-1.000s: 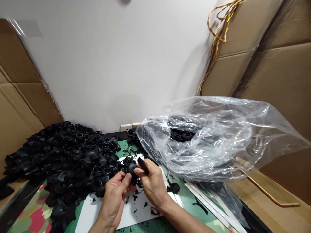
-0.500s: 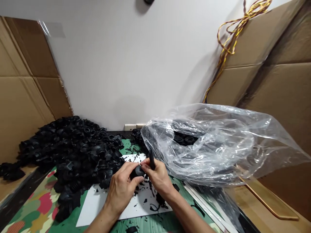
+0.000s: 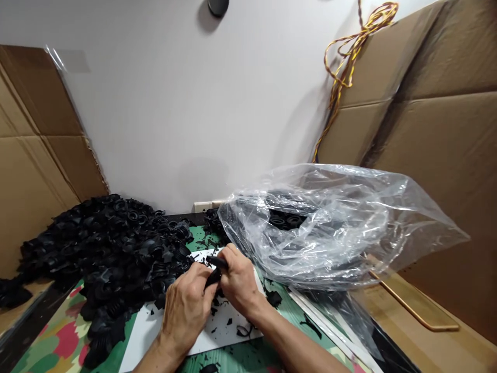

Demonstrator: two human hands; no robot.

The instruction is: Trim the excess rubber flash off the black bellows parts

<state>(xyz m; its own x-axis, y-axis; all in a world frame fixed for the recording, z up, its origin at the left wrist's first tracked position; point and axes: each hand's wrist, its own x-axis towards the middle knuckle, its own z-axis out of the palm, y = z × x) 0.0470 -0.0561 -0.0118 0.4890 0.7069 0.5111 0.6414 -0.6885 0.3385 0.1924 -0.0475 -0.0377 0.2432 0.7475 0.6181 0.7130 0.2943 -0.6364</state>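
Over a white sheet [image 3: 149, 331], my left hand [image 3: 186, 305] is closed around a black rubber part [image 3: 212, 278], mostly hidden by the fingers. My right hand [image 3: 239, 282] grips a slim black-handled tool [image 3: 217, 262], whose end points left above that part. The tool's working tip is not clear to see. Both hands meet close together, fingertips nearly touching. Left of them rises a large pile of black ribbed rubber parts [image 3: 128, 248]. Black trimmings [image 3: 244, 330] lie scattered on the sheet around my hands.
A clear plastic bag [image 3: 330, 243] with black ring-shaped parts inside stands on the right. Cardboard panels [image 3: 34, 171] flank both sides. Twisted yellow-brown wire [image 3: 341, 67] hangs at the right. White strips [image 3: 330, 324] lie on the green patterned table cover [image 3: 287, 311].
My right hand has turned, so the tool swings from upright to pointing left over the rubber part. My left hand has closed further around the part. The view has shifted slightly right.
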